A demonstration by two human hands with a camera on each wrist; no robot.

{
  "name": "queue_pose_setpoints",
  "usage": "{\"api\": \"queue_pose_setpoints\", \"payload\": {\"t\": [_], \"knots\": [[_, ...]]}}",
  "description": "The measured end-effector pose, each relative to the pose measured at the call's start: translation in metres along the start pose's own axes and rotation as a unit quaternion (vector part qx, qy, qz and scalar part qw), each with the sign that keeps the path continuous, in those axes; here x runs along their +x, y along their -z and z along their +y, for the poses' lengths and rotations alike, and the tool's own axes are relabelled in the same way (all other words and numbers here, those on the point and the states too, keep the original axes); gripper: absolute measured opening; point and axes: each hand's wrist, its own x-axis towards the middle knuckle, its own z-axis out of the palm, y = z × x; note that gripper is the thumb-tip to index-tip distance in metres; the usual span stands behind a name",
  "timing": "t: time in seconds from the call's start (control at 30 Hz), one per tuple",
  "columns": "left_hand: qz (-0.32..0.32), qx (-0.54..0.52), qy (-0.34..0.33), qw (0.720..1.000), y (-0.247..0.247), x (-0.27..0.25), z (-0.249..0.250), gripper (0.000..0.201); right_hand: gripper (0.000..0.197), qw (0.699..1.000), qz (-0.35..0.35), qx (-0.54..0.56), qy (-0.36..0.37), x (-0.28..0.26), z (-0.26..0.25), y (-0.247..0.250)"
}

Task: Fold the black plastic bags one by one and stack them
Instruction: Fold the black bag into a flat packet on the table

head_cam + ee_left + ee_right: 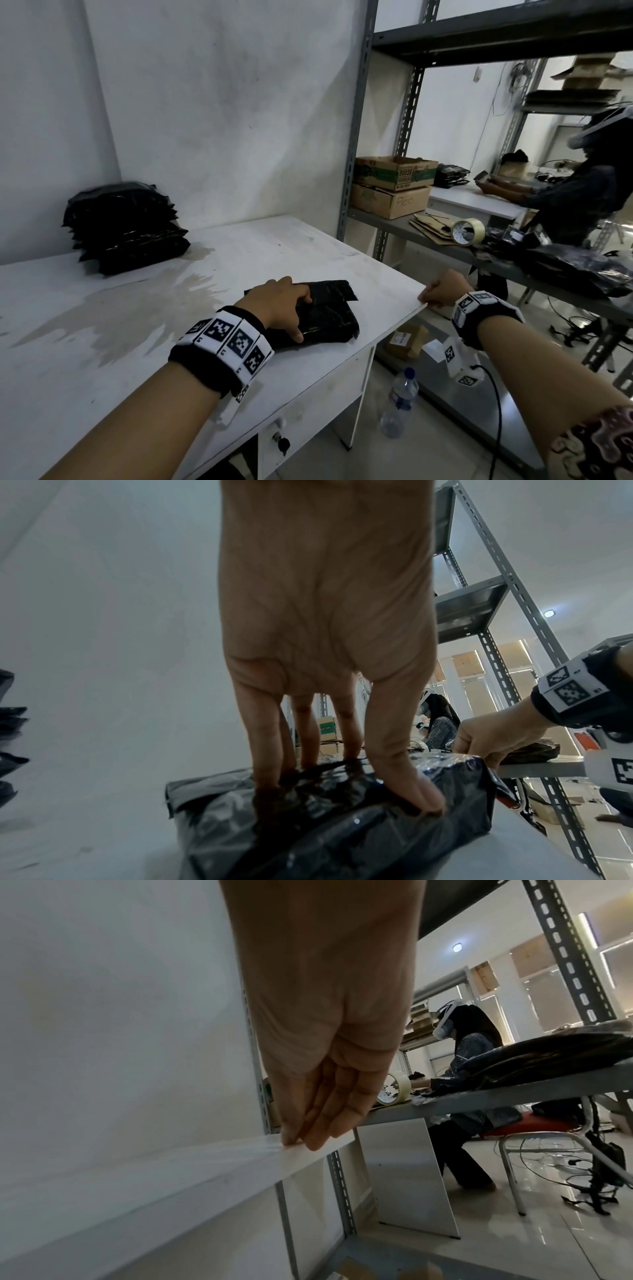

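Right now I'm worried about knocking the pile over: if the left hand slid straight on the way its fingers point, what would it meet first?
The left hand points toward the metal rack, not the pile. It would likely cross bare table to the rack's upright; depth is unclear.

Bare desk [102,325] ahead; bag stack [125,228] blocks far-left corner.
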Motion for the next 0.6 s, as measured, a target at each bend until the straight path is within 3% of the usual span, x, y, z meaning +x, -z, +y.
{"api": "queue_pose_setpoints", "payload": {"t": [0.13, 0.3, 0.5, 0.6], "knots": [[-0.001, 0.002, 0.002, 1.0, 0.0, 0.001, 0.0, 0.069, 0.018, 0.996, -0.039, -0.077, -0.01, -0.001, -0.011, -0.002], [-0.001, 0.001, 0.001, 1.0, 0.0, 0.0, -0.001, 0.069, 0.046, 0.989, -0.059, -0.132, 0.019, 0.002, -0.014, -0.009], [-0.003, -0.003, 0.002, 1.0, 0.0, 0.001, -0.002, 0.069, 0.018, 0.995, -0.081, -0.056, -0.002, 0.001, -0.006, -0.001], [-0.006, 0.0, 0.004, 1.0, 0.0, 0.002, -0.001, 0.069, 0.01, 0.999, -0.038, 0.007, 0.002, 0.002, -0.003, 0.006]]}}
